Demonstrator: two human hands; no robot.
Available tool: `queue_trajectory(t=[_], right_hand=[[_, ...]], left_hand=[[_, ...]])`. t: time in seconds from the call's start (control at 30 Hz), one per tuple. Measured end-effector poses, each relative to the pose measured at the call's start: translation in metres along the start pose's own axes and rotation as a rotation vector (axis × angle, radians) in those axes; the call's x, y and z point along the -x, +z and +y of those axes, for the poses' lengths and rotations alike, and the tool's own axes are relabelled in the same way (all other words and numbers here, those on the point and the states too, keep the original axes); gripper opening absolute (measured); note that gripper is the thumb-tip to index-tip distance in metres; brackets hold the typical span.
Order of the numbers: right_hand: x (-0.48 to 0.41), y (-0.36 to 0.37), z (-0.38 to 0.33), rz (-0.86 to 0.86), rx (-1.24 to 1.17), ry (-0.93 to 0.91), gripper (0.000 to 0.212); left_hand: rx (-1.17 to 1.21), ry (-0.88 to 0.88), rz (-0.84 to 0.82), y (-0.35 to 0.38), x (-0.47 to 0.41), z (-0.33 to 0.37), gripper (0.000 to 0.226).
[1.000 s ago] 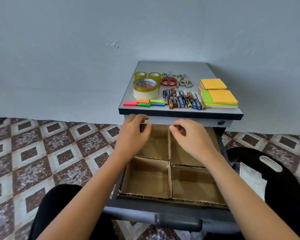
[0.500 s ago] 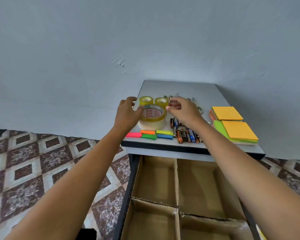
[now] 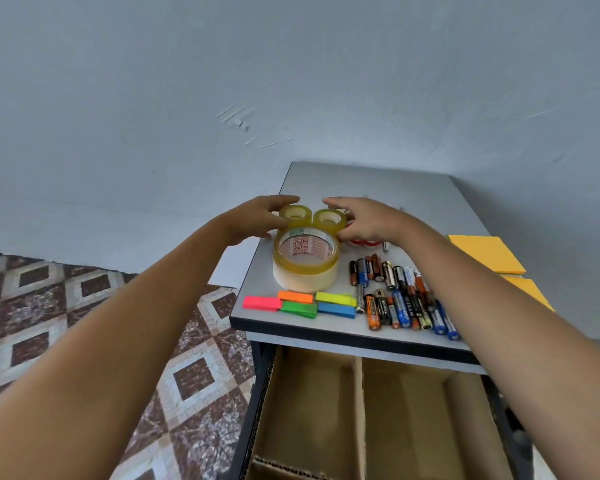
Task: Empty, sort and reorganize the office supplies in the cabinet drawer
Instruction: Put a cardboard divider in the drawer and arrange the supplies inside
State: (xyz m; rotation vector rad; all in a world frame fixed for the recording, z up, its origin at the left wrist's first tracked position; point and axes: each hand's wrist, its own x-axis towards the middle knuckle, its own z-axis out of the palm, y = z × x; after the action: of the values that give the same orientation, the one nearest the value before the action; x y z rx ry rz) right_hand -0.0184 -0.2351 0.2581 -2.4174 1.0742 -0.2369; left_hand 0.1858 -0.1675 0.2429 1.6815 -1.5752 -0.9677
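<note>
Standing on the worktop (image 3: 378, 188) just behind the big tape roll (image 3: 305, 268), the left small tape roll (image 3: 293, 216) is gripped by the left hand (image 3: 253, 221) and the right small tape roll (image 3: 328, 220) by the right hand (image 3: 364, 225), above the open drawer (image 3: 312, 410).

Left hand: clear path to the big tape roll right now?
Probably yes. The big roll sits uncovered on the cabinet top right beside the left hand, with nothing between them. That hand grips the left small roll, though, so it must let go first.
</note>
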Motion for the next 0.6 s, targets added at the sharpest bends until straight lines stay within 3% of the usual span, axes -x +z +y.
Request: queue_trajectory(t=[0.07,0.3,0.47,0.6], right_hand=[[-0.001,-0.002,0.0,-0.013,-0.013,-0.015,0.073],[-0.003,-0.004,0.005,-0.008,-0.053,-0.024,0.07],[0.003,-0.005,0.005,0.074,-0.094,-0.023,0.072],[0.021,-0.011,0.001,0.274,-0.176,0.003,0.071]], left_hand=[[-0.001,-0.003,-0.047,-0.004,-0.002,0.0,0.068],[-0.116,0.001,-0.093,-0.015,-0.011,-0.001,0.056],[-0.078,0.021,0.026,-0.019,-0.006,-0.002,0.049],[-0.048,0.068,0.303,-0.016,0.009,0.007,0.05]])
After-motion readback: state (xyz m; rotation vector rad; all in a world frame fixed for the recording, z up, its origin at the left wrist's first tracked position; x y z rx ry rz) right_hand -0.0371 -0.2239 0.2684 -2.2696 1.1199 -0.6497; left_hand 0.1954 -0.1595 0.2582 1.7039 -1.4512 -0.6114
